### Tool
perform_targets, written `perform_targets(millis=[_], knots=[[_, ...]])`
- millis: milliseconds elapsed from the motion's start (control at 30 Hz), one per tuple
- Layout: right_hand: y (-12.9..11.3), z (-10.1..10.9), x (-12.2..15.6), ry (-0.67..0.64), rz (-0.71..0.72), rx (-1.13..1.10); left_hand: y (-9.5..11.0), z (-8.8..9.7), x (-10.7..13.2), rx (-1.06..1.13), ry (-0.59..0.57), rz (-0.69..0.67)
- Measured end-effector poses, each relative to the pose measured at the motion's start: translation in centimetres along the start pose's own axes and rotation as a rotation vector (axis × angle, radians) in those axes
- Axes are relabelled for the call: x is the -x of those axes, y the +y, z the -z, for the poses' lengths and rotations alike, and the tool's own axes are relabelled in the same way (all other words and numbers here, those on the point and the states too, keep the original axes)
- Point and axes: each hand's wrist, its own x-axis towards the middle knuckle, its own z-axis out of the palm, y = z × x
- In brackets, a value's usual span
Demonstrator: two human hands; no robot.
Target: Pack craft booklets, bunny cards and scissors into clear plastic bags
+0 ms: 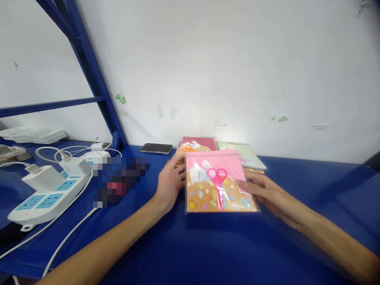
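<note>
A pink paper-craft packet (197,196) in a clear plastic sleeve is held up over the blue table, tilted towards me. Its front has a white bunny, an orange-brown lower part with colourful spots and a pair of pink scissors (219,186). My left hand (170,182) is closed at the left edge, some fingertips hidden behind the packet. On the right side, my right hand (261,190) grips the packet, its fingers partly out of sight. Behind it lie a red packet (204,142) with a bunny and a light green packet (247,152), both partly covered.
A black phone (156,148) lies near the wall. To the left is a white power strip (53,196) with chargers and white cables. A blurred-out dark object (121,182) sits beside it. A blue metal frame (92,59) rises against the white wall (237,71).
</note>
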Motion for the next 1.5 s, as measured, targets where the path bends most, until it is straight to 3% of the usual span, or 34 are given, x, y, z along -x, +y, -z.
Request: perform_targets(millis=[133,267,433,533,667,867,967,1100,1200,1333,1500], knots=[[-1.9,0.8,-1.7,0.131,0.101,-0.019,-0.8,0.4,0.0,-0.028,-0.024,0.026],[-4.8,1.5,-6.1,0.191,0.18,-0.018,-1.9,0.7,-0.3,-0.12,-0.084,0.05],[-6.7,2.1,-12.3,0.159,0.183,0.091,-2.3,0.9,-0.5,-0.184,-0.123,0.05],[-6.3,2.1,-13.9,0.139,0.115,0.219,-2.4,1.1,-0.6,-0.209,-0.132,0.055],[-5.1,1.4,-13.8,0.224,0.082,0.432,-2.4,1.1,-0.7,-0.25,-0.152,0.062],[-4.3,1.3,-13.4,0.469,0.078,0.833,-2.2,0.9,-0.5,-0.298,-0.167,0.059],[-4.4,3.0,-12.6,0.602,0.062,1.022,-2.1,0.8,-0.5,-0.311,-0.172,0.058],[-3.4,6.9,-10.7,0.782,-0.125,1.154,-2.2,0.8,-0.6,-0.328,-0.176,0.056],[-1.6,9.7,-9.7,0.743,-0.258,1.119,-2.3,0.9,-0.6,-0.339,-0.181,0.054],[0.5,12.0,-9.0,0.577,-0.264,0.936,-2.3,0.8,-0.5,-0.353,-0.19,0.053],[1.2,12.8,-6.7,0.656,-0.179,0.687,-2.2,0.8,-0.4,-0.374,-0.193,0.053]])
